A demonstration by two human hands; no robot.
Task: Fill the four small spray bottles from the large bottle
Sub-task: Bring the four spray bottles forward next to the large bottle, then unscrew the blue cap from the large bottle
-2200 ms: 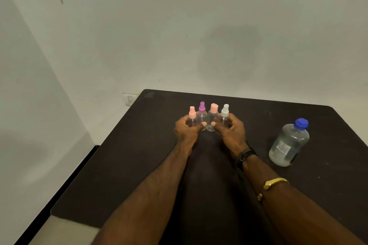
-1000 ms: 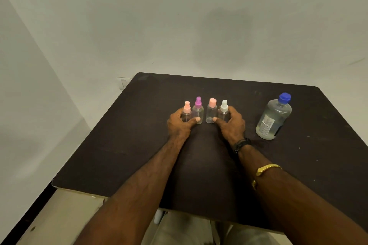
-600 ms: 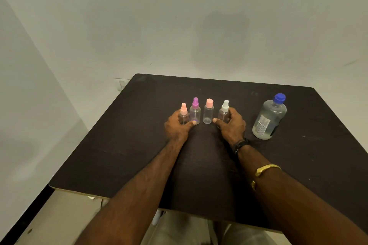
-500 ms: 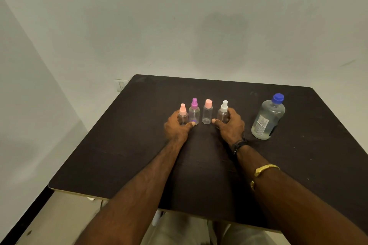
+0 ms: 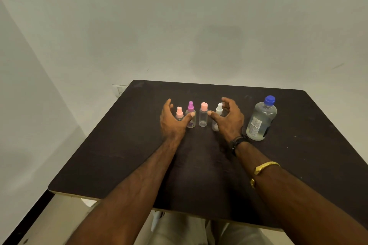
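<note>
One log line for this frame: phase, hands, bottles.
phase: pre-fill | left hand: open, holds nothing | right hand: open, holds nothing | small spray bottles: four upright, capped | large bottle: upright, capped

blue-capped large bottle (image 5: pixel 260 119), dark table (image 5: pixel 123 145)

four spray bottles (image 5: pixel 203 117), one large bottle (image 5: pixel 261 120)

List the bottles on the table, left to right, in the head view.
Small clear spray bottle with pale pink top, small clear spray bottle with purple top, small clear bottle with salmon-pink cap, small clear spray bottle with white top, large clear plastic bottle with blue cap.
</note>
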